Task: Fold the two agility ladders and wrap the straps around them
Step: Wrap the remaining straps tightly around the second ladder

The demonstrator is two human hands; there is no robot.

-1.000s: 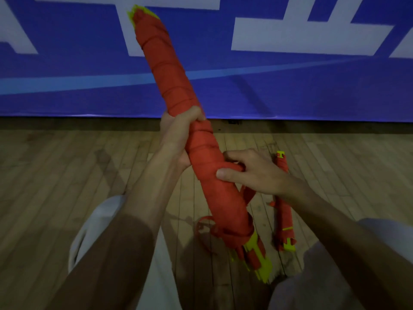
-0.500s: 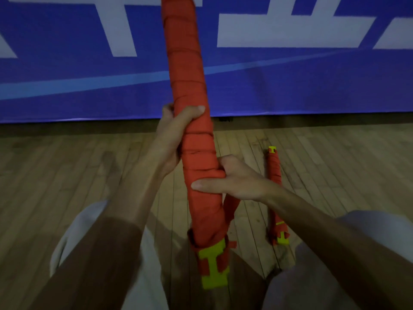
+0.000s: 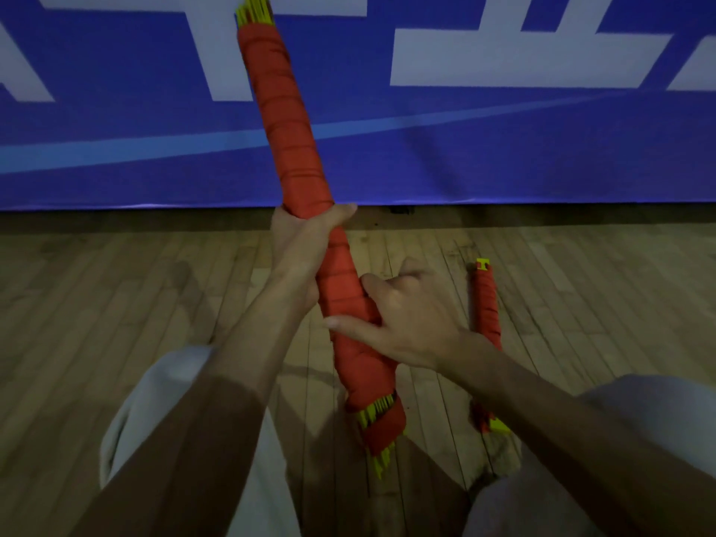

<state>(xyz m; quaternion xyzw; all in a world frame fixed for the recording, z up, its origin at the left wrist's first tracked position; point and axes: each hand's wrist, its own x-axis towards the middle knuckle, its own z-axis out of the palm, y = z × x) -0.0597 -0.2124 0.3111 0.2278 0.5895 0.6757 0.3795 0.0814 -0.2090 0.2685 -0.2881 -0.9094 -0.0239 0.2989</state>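
Observation:
A folded agility ladder (image 3: 288, 125), yellow rungs bundled and wound in orange strap, stands almost upright in front of me, its top leaning left and its lower end near the floor between my knees. My left hand (image 3: 306, 246) grips it around the middle. My right hand (image 3: 403, 319) is lower on the bundle, thumb and fingers pressing the wound strap. A second, thinner wrapped ladder (image 3: 486, 304) lies on the wooden floor to the right, partly hidden behind my right forearm.
A blue banner wall (image 3: 503, 149) with white lettering runs across the back, meeting the wooden floor (image 3: 116, 296). My knees in light trousers (image 3: 162, 397) frame the lower part of the view.
The bundle has tilted so its top leans left again and turned in my hands. My right hand has shifted its hold on the lower wraps. The ladder on the floor has not moved.

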